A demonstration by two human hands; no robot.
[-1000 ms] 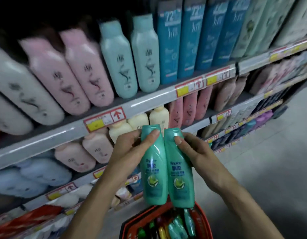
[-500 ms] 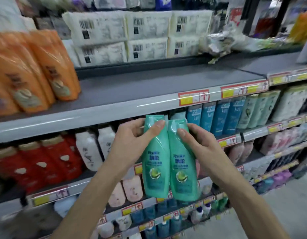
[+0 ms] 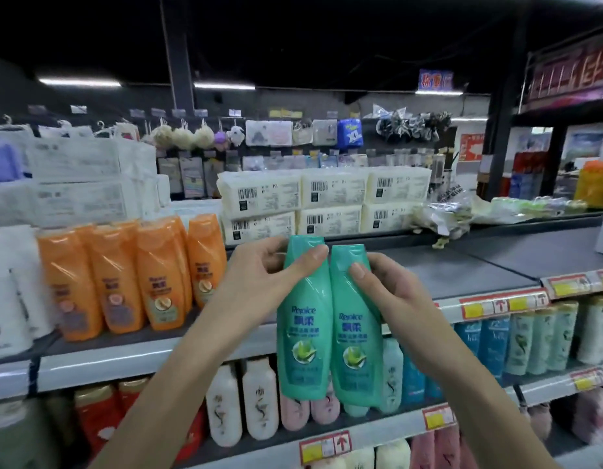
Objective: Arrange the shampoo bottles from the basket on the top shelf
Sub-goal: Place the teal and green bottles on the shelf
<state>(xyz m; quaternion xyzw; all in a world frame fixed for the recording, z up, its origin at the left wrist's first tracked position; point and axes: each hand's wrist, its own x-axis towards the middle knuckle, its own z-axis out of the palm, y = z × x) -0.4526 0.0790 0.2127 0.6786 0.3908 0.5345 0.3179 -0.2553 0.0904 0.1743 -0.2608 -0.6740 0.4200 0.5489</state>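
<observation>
On the head camera feed I see 2 green shampoo bottles, held upright side by side and touching along their sides, in front of the top shelf (image 3: pixel 462 265). The left hand (image 3: pixel 259 279) grips the left green bottle (image 3: pixel 303 333) near its cap: the thumb lies across the front of the neck and the fingers are curled round the back. The right hand (image 3: pixel 391 292) holds the right green bottle (image 3: pixel 356 343) the same way, with its thumb pressed on the front just below the cap and its fingers wrapped behind. Both bottles are off the shelf. Their caps stand level with the shelf's bare grey surface and their bases hang down in front of the shelf below.

To the left of the hands, a group of orange bottles (image 3: pixel 151 272) stands upright on the top shelf, wrapped in clear film. I count at least 4 in the front row. Behind the bare stretch of shelf, white packs with barcodes (image 3: pixel 327 201) are stacked 2 high. To their right lies some crumpled plastic wrapping (image 3: pixel 442 214).

Red and yellow price tags (image 3: pixel 499 304) run along the front edge of the top shelf, on the right. On the shelf below I can make out white bottles (image 3: pixel 242 401), pink bottles (image 3: pixel 310 411) partly hidden behind the green ones, and blue bottles (image 3: pixel 482 343) further right. The far left edge of the feed is blurred.
</observation>
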